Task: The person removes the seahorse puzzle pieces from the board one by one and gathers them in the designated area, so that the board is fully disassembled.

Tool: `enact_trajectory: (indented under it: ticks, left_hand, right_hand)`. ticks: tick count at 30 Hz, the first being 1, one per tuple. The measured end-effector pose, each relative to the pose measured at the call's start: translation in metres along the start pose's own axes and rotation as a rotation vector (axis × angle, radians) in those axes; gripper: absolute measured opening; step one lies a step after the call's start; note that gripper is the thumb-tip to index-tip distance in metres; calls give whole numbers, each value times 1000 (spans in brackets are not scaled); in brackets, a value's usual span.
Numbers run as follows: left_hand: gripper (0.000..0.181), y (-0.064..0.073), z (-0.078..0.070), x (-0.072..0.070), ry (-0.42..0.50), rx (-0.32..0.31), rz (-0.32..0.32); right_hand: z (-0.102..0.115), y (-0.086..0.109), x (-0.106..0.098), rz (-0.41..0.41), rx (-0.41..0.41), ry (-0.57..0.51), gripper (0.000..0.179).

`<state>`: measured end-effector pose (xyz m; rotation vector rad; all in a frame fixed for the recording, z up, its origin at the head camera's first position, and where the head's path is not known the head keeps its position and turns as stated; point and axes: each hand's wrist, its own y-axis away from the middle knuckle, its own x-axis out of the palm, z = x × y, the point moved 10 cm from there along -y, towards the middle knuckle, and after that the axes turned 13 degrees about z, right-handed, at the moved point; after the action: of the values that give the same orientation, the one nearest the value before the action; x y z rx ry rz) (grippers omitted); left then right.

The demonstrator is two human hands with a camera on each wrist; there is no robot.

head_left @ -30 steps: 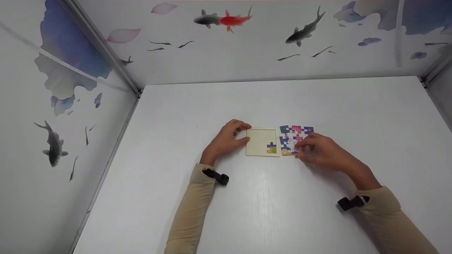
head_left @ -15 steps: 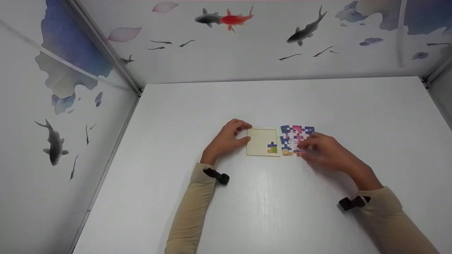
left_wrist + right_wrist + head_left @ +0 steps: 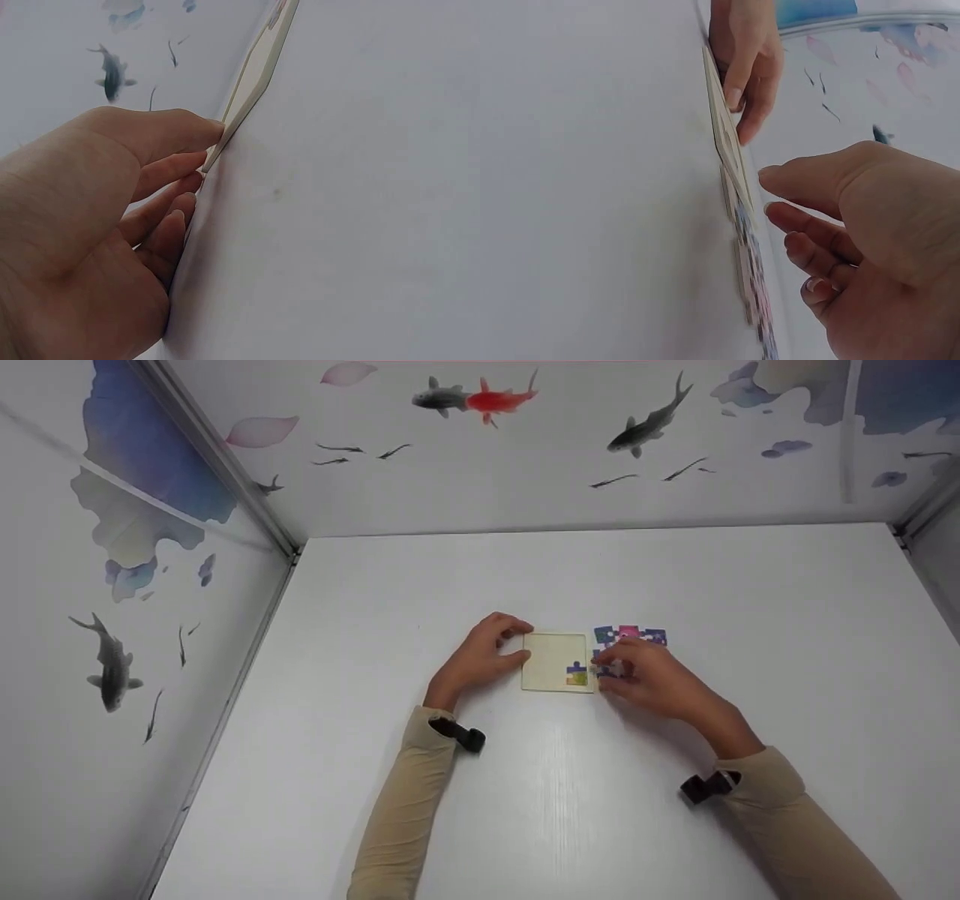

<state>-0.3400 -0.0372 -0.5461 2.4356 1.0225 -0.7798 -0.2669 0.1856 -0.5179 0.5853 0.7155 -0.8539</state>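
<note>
A pale, square wooden puzzle tray (image 3: 553, 660) lies flat on the table, with one blue, yellow and green puzzle piece (image 3: 577, 675) in its lower right corner. My left hand (image 3: 484, 652) holds the tray at its left side; in the left wrist view the thumb (image 3: 214, 133) rests at the edge and the fingers lie beside it. Over the loose puzzle pieces (image 3: 628, 631) right of the tray hovers my right hand (image 3: 649, 675), fingertips close to the tray's right edge. In the right wrist view its thumb and fingers are apart with nothing visible between them. The hand hides several pieces.
The white table (image 3: 555, 795) extends around the tray. Behind it and to the left stand white walls (image 3: 480, 472) painted with fish and petals. Both wrists carry a small black camera (image 3: 466, 737) on a strap.
My right hand has moved left, from the right part of the loose puzzle pieces to beside the tray's right edge. My left hand and the tray stay where they were.
</note>
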Motion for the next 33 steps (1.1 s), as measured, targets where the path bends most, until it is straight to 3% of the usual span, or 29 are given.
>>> enact_trajectory:
  ticks: [3,8,19,24,33]
  left_hand:
    - [42,0,1,2,6,4,0]
    - [42,-1,-1,5,19,17,3]
    - [43,-1,2,4,20,-8,-11]
    - [44,1,2,1,20,-6,-13]
    - [43,2,0,-3,7,-9,-19]
  right_hand:
    - [14,-16,15,51,-7,20,38]
    - [21,-27,28,87,56,114,43]
    - [16,-30,31,88,70,47,44]
    - [13,-30,28,64,104,79,51]
    - [18,-31,25,50,97,70,38]
